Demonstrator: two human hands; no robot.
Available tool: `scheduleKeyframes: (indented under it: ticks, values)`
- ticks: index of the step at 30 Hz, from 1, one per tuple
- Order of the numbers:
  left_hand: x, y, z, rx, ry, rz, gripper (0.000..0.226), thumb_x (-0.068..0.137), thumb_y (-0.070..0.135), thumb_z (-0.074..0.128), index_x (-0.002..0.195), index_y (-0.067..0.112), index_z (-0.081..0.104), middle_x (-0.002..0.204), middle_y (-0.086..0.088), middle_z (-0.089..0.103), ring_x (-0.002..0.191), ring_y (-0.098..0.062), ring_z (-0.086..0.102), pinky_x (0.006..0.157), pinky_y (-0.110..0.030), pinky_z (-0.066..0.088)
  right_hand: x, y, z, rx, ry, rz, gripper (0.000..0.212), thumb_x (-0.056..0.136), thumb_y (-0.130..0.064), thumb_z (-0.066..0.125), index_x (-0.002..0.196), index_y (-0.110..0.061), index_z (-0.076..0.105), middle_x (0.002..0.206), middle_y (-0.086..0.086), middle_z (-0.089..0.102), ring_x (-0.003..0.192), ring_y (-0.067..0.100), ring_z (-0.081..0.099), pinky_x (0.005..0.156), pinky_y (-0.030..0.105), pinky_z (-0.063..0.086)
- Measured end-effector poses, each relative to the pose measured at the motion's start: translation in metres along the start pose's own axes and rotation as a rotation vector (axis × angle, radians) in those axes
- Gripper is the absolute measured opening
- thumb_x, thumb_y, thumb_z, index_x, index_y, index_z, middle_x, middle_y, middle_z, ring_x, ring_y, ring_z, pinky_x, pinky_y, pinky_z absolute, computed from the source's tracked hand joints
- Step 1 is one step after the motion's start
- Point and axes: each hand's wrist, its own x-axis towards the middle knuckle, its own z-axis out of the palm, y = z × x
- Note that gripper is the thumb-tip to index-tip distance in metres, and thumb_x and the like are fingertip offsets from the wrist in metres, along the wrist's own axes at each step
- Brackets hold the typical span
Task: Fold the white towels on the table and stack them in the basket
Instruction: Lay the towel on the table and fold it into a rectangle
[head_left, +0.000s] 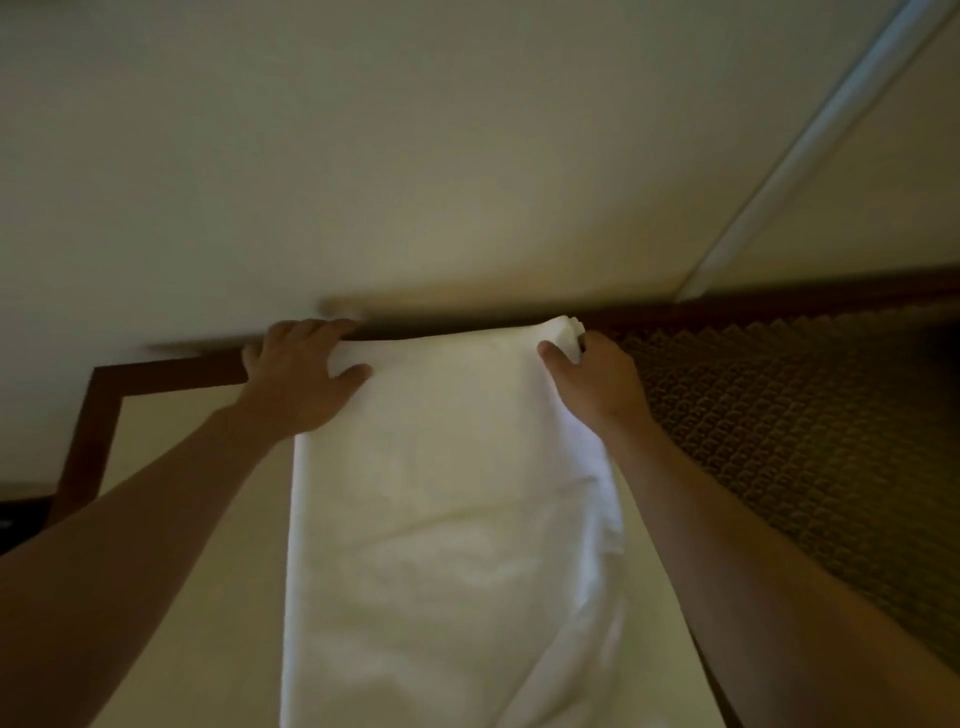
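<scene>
Head view: left hand (298, 376) and right hand (592, 382) each pinch 1 far corner of the white towel (441, 519), thumbs on top, holding it taut lengthwise on the table (208, 597), presumably for folding. Basket not visible.

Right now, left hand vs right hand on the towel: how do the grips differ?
The left hand lies knuckles-up over the towel's far left corner, fingers curled over the far edge, thumb flat on the cloth. The right hand comes in from the side and pinches the far right corner, where bunched layers stick up above its thumb. Shared: both hold the far end, each at its own corner.
</scene>
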Motion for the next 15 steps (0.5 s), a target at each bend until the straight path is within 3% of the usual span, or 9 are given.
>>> scheduleKeyframes:
  ticks: [3, 5, 7, 10, 12, 15]
  values:
    - [0.009, -0.011, -0.006, 0.063, -0.018, 0.014, 0.059, 0.09, 0.067, 0.056, 0.141, 0.037, 0.055, 0.142, -0.003, 0.056, 0.138, -0.03, 0.038, 0.112, -0.051, 0.025, 0.017, 0.002, -0.003, 0.045, -0.012, -0.074, 0.037, 0.101, -0.045, 0.056, 0.078, -0.016, 0.059, 0.082, 0.005, 0.061, 0.079, 0.028, 0.058, 0.07, 0.03, 0.034]
    - [0.013, -0.012, -0.008, 0.077, -0.026, 0.006, 0.063, 0.089, 0.072, 0.052, 0.141, 0.035, 0.057, 0.141, -0.004, 0.058, 0.137, -0.03, 0.04, 0.111, -0.049, 0.024, 0.019, 0.008, -0.01, 0.12, 0.078, -0.102, 0.042, 0.103, -0.04, 0.055, 0.069, -0.016, 0.048, 0.068, -0.003, 0.053, 0.065, 0.018, 0.051, 0.066, 0.03, 0.031]
    - [0.016, -0.009, -0.007, 0.056, -0.032, -0.025, 0.065, 0.089, 0.074, 0.051, 0.139, 0.034, 0.059, 0.144, -0.004, 0.057, 0.138, -0.03, 0.041, 0.111, -0.05, 0.026, 0.019, 0.013, -0.012, 0.063, 0.161, -0.093, 0.037, 0.104, -0.04, 0.052, 0.077, -0.015, 0.051, 0.076, 0.001, 0.061, 0.074, 0.025, 0.058, 0.066, 0.032, 0.033]
    - [0.019, -0.002, -0.001, 0.015, -0.058, -0.081, 0.064, 0.088, 0.073, 0.055, 0.135, 0.03, 0.062, 0.142, -0.008, 0.056, 0.135, -0.036, 0.044, 0.109, -0.054, 0.036, 0.023, 0.016, -0.002, -0.15, 0.158, -0.072, 0.034, 0.104, -0.045, 0.049, 0.092, -0.013, 0.055, 0.099, 0.018, 0.068, 0.097, 0.042, 0.063, 0.076, 0.042, 0.047]
    - [0.02, -0.001, 0.001, -0.06, -0.056, -0.137, 0.061, 0.088, 0.07, 0.059, 0.133, 0.029, 0.063, 0.143, -0.009, 0.055, 0.135, -0.038, 0.044, 0.109, -0.054, 0.038, 0.027, 0.014, 0.0, -0.15, 0.146, -0.062, 0.036, 0.103, -0.047, 0.05, 0.103, -0.011, 0.058, 0.104, 0.019, 0.069, 0.102, 0.043, 0.063, 0.081, 0.045, 0.049]
    - [0.017, -0.005, 0.011, -0.141, 0.031, -0.176, 0.056, 0.09, 0.065, 0.06, 0.132, 0.028, 0.065, 0.141, -0.008, 0.055, 0.133, -0.04, 0.045, 0.109, -0.056, 0.038, 0.03, 0.015, -0.004, -0.151, 0.196, -0.088, 0.036, 0.103, -0.046, 0.05, 0.111, -0.011, 0.058, 0.103, 0.017, 0.07, 0.099, 0.043, 0.064, 0.077, 0.043, 0.048]
